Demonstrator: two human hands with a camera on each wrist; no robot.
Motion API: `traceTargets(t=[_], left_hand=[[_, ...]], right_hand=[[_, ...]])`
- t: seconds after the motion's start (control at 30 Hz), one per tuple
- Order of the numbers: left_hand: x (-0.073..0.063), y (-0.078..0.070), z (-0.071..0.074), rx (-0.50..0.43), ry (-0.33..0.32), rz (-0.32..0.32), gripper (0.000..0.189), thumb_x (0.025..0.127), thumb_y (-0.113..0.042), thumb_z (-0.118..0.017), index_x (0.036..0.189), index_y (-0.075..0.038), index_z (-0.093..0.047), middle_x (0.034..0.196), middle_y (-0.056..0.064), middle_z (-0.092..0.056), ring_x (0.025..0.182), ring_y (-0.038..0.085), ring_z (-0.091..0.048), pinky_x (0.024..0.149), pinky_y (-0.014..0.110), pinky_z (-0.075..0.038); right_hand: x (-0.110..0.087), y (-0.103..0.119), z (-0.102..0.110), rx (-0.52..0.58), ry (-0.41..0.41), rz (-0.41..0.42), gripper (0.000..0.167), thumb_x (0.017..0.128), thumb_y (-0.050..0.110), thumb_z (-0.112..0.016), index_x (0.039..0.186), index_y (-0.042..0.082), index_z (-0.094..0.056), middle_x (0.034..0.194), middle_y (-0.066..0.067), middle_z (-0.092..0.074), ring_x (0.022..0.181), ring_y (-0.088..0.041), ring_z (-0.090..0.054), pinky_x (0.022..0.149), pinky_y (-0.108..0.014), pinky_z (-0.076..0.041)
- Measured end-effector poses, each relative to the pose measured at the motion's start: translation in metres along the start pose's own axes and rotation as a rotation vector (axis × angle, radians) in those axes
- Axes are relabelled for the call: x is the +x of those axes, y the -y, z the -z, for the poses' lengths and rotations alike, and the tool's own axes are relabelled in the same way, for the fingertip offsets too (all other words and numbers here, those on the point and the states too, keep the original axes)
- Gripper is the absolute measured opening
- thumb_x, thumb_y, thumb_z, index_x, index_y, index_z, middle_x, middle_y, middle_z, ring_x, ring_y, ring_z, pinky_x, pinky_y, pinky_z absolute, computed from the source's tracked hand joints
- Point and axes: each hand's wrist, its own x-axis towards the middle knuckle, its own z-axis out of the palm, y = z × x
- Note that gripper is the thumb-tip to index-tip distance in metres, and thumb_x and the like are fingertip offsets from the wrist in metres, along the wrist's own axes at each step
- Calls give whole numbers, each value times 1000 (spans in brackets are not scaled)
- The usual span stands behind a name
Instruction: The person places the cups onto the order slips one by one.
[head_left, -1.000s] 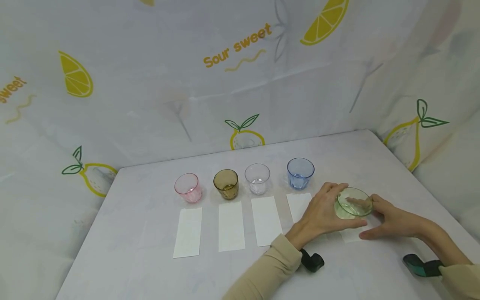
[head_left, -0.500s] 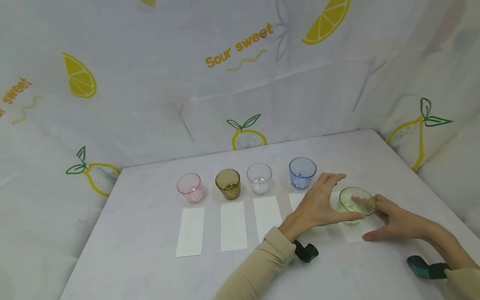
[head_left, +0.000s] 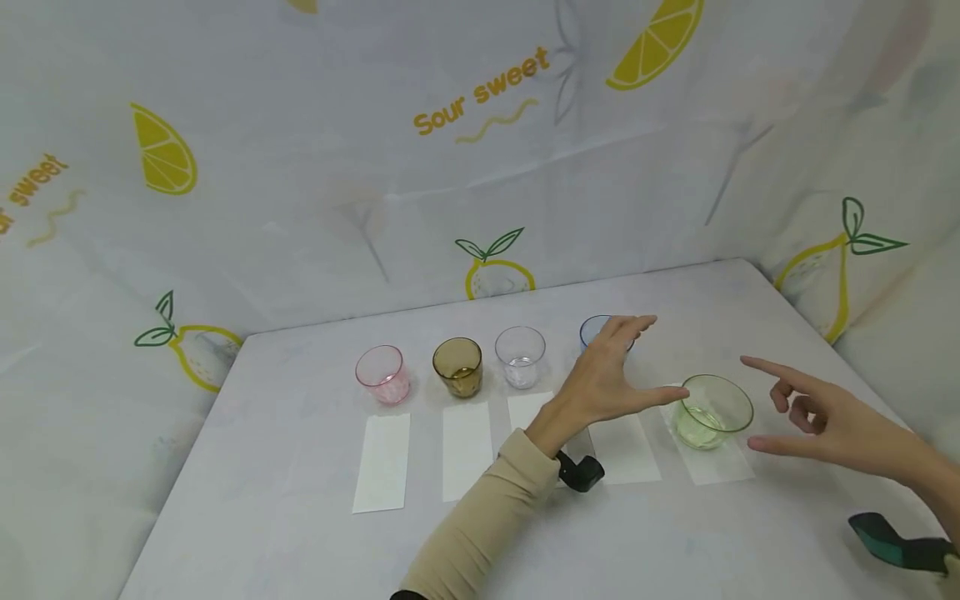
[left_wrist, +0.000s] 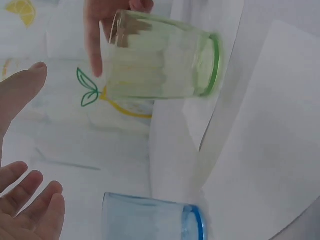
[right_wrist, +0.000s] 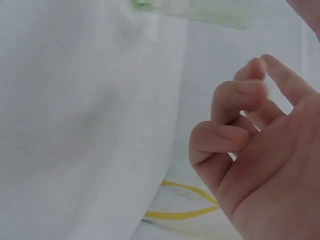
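Note:
A clear green glass [head_left: 703,431] stands upright on the rightmost white paper strip [head_left: 716,468]. My left hand [head_left: 596,379] is to its left with thumb and fingers spread, holding nothing; it hides part of the blue glass [head_left: 595,327] behind. In the left wrist view the thumb is apart from the green glass [left_wrist: 160,60]. On the other side, my right hand [head_left: 843,421] is also off the glass, index finger and thumb extended. The right wrist view shows the remaining fingers [right_wrist: 235,100] loosely bent around nothing, with a bit of green glass [right_wrist: 200,9] at the top.
Farther left, a clear glass [head_left: 520,358], a brown glass [head_left: 457,368] and a pink glass [head_left: 383,376] stand in a row. White paper strips [head_left: 381,462] lie in front of them. A lemon-printed cloth [head_left: 337,167] rises behind the table [head_left: 277,467].
Both hands have let go of the green glass and drawn apart, the left one leftward in front of the blue glass, the right one rightward. The green glass stays on its paper strip.

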Motion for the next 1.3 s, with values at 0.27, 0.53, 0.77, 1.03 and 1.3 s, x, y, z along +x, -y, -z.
traceTargets(t=[0.27, 0.53, 0.77, 1.03, 1.3], left_hand=[[7, 13, 25, 15, -63, -38, 92, 78, -44, -88, 152, -9, -45, 148, 8, -53, 133, 19, -57, 108, 20, -48], [13, 24, 39, 43, -76, -50, 94, 78, -43, -88, 152, -6, -44, 150, 9, -52, 139, 18, -52, 112, 23, -46], [16, 35, 42, 43, -77, -25, 93, 78, -43, -88, 151, -7, -45, 151, 7, -51, 142, 18, -49, 115, 26, -45], [17, 49, 45, 48, -37, 35, 97, 78, -44, -87, 155, -9, -40, 155, 9, -46, 145, 23, -45, 116, 39, -47], [20, 57, 42, 78, -6, 46, 96, 79, -45, -86, 155, -7, -40, 156, 10, -44, 145, 24, -45, 116, 39, -47]], right_hand=[[4, 36, 15, 91, -39, -45, 93, 77, -2, -84, 156, 20, -40, 65, -2, -21, 51, -18, -24, 48, -26, -26], [11, 63, 8, 159, 32, -98, 84, 87, 5, -79, 158, 23, -38, 63, -5, -13, 50, -19, -16, 44, -28, -23], [14, 82, -5, 235, 89, -149, 73, 91, 11, -77, 154, 26, -42, 62, -5, -14, 50, -19, -14, 43, -31, -23], [18, 97, -29, 333, 181, -180, 69, 92, 15, -76, 152, 30, -44, 59, -8, -17, 49, -18, -15, 41, -31, -23], [23, 107, -49, 373, 230, -228, 76, 91, 22, -78, 156, 16, -38, 57, -5, -17, 49, -12, -16, 42, -29, -23]])
